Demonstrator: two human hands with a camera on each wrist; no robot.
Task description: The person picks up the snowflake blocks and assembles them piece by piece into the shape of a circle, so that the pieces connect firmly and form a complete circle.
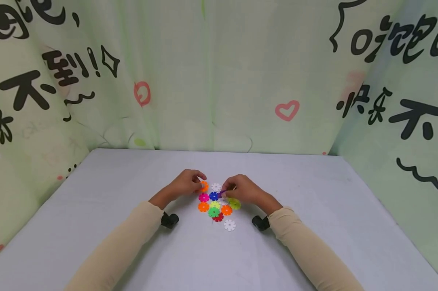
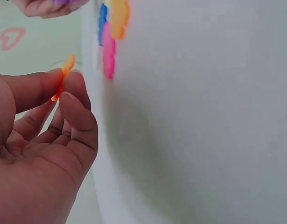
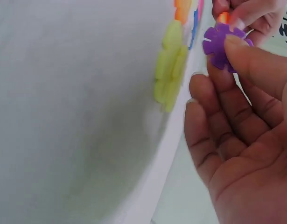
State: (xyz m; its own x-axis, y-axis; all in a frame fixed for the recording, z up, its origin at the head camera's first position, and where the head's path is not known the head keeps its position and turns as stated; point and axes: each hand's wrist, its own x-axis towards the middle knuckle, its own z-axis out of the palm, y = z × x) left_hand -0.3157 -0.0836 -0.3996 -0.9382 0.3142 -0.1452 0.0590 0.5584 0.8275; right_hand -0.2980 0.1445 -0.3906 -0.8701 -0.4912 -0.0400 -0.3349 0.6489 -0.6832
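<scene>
Fingers clamped, both sides | head: left hand (image 1: pixel 185 182) at far-left edge of disc pile (image 1: pixel 215 205), right hand (image 1: pixel 243 190) far-right, forearms (image 1: pixel 120 240) angled in from near side | left wrist: thumb and index pinch orange disc (image 2: pixel 67 64) | right wrist: purple disc (image 3: pixel 219 44) pinched, spare fingers half-bent

Both sleeves (image 1: pixel 122 244) are long and plain beige, with a small black device (image 1: pixel 170 220) at each wrist.
</scene>
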